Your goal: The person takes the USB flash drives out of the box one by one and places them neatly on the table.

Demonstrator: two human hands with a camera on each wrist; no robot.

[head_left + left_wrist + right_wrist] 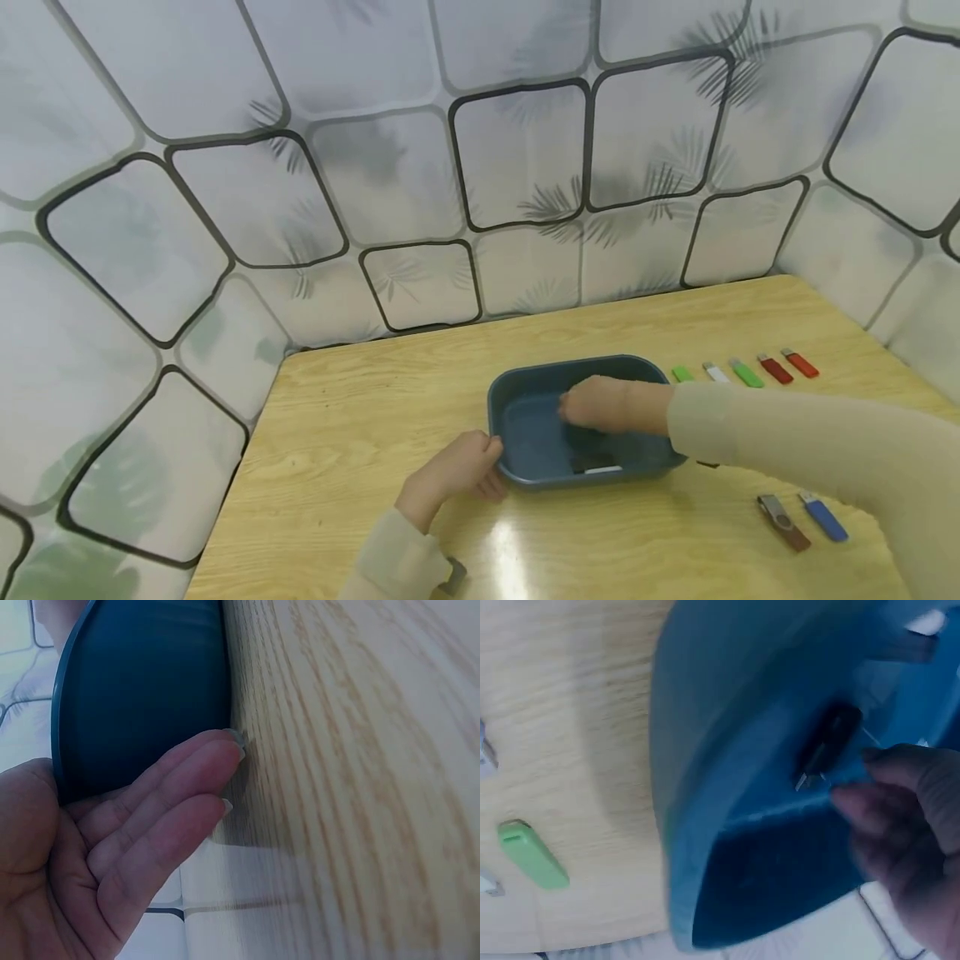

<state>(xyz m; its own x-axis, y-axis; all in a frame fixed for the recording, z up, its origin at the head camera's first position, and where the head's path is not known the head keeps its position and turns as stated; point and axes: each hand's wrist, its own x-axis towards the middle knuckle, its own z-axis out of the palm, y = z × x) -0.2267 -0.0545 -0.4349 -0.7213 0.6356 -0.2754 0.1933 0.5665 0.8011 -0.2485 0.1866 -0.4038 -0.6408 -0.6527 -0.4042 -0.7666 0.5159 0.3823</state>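
Note:
A dark blue plastic bin (536, 483) stands on the table. My left hand (457, 467) grips its left end, thumb at the rim and fingers along the outer wall; in the left wrist view the fingers (172, 825) lie against that wall near the tabletop. My right hand (596, 404) reaches down inside the bin. In the right wrist view its bent fingers (862, 810) are beside a black USB stick (829, 746), with a gap between them and nothing seen in the hand. A dark piece and a white piece (603, 470) lie by the bin's near wall.
Right of the bin, a back row holds a green USB stick (747, 373), a white one (715, 372), a dark red one (776, 369) and a red one (801, 363). Nearer are a brown swivel stick (783, 523) and a blue one (823, 517). Patterned cloth walls (525, 167) enclose the table.

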